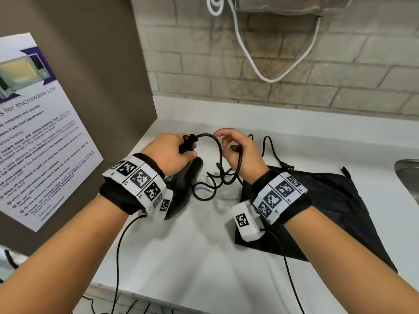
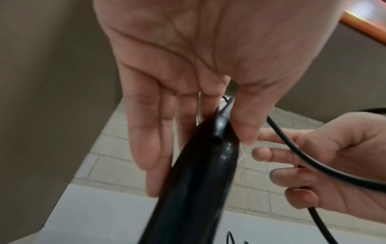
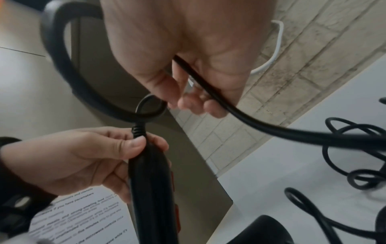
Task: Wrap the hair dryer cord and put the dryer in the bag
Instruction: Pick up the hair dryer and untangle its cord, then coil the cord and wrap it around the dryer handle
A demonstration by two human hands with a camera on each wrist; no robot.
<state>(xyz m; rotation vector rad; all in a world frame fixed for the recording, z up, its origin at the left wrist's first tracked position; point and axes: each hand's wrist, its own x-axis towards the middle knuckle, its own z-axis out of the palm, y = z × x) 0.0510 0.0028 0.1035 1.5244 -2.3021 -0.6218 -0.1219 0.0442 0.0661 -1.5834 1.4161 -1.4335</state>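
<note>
A: Where is the hair dryer (image 1: 181, 184)?

B: Near the left edge of the white counter (image 1: 204, 257), close to the brown side panel (image 1: 102, 64). Its handle points up, and the left hand (image 1: 169, 152) grips the top of that handle, thumb and fingers pressed on either side just below the ribbed collar where the cord (image 1: 217, 159) comes out.

A: And the right hand (image 1: 240, 152)?

B: It holds the cord a short way along, fingers curled round it, so the cord arches from the handle end across to that hand. In the right wrist view the cord runs through the palm and out between the fingers (image 3: 217, 109).

A: The rest of the cord?

B: It hangs down in loose loops onto the counter between the two wrists, and the far end with the plug (image 1: 286, 166) trails toward the back, touching the bag.

A: Where is the bag (image 1: 335, 200)?

B: Flat and black on the counter's right side, under the right wrist, just left of a metal sink rim (image 1: 408, 168)

A: Anything else?

B: A microwave notice (image 1: 38, 137) on the panel, and a white cable (image 1: 260, 69) hanging on the brick wall
</note>
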